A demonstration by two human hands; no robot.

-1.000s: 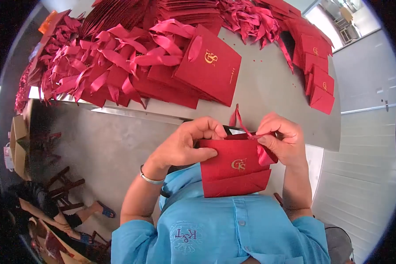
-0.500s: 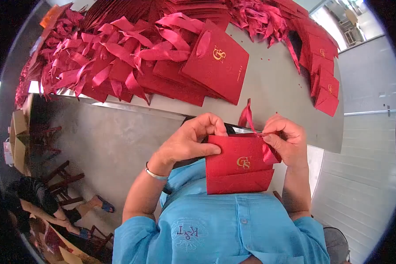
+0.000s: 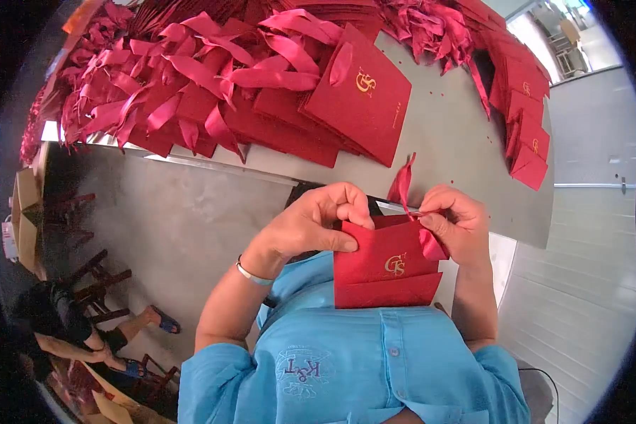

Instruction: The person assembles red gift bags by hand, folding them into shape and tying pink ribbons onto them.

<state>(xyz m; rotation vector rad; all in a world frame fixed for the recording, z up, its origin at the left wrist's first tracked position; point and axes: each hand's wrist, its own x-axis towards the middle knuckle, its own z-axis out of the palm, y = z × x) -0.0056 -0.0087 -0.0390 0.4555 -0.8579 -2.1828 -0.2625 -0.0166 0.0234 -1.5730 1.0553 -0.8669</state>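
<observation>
A small red paper bag point(image 3: 367, 258) with gold lettering is held upright close to my blue shirt, its top opening facing up. My left hand point(image 3: 318, 222) grips the bag's upper left edge, thumb on the front panel and fingers bent over the opening. At the upper right corner, my right hand point(image 3: 459, 219) pinches the rim together with a pink-red ribbon point(image 3: 403, 182). One ribbon end stands up above the bag, and another part hangs down over its front right side. Just what lies between the right fingertips is partly hidden.
Stacked red bags point(image 3: 364, 95) with loose ribbons cover the left of the grey table point(image 3: 449, 152). More bags point(image 3: 526, 141) line its right side, near a ribbon heap point(image 3: 431, 32). Another person point(image 3: 67, 318) sits lower left beside wooden stools point(image 3: 99, 283) and cardboard boxes point(image 3: 30, 212).
The bag's mouth has spread a little wider, with my left fingers shifted slightly over it. The right hand keeps its pinch. The whole view has tilted slightly.
</observation>
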